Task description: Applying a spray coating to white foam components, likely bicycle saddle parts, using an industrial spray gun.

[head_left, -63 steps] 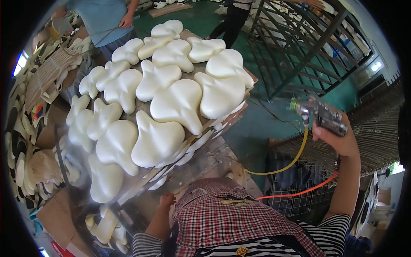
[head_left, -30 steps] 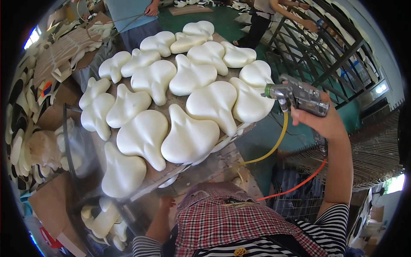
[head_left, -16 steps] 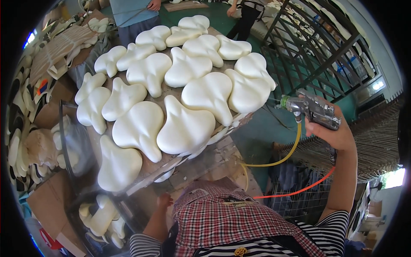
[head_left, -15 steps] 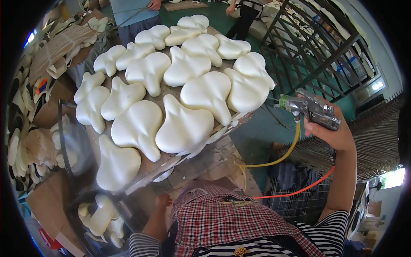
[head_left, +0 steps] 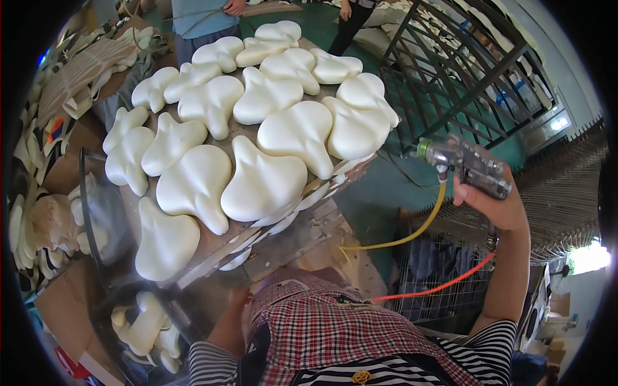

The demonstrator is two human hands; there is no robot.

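My right hand point(head_left: 499, 204) is wrapped round the grip of a metal spray gun point(head_left: 477, 170), held up at the right of the board. Its green-ringed nozzle points left toward the nearest pads, without touching them. A yellow hose and a red hose point(head_left: 444, 284) run from the gun. Several white, saddle-shaped foam pads point(head_left: 265, 186) lie in rows on a brown board point(head_left: 212, 248), wide and narrow ends fitted against each other. My left hand point(head_left: 239, 298) hangs low beside my checked apron point(head_left: 341, 321), below the board's near edge; its fingers are too unclear to read.
More pad edges show under the board. A dark-framed bin point(head_left: 96, 212) and loose foam pieces point(head_left: 145, 325) stand at the left. Dark metal racks point(head_left: 457, 77) rise at the far right. Another person in a blue shirt point(head_left: 199, 16) stands beyond the board.
The view has shifted, so the board and pads sit slightly farther left. The gap between the gun's nozzle and the nearest pad has widened a little. My left hand still hangs low.
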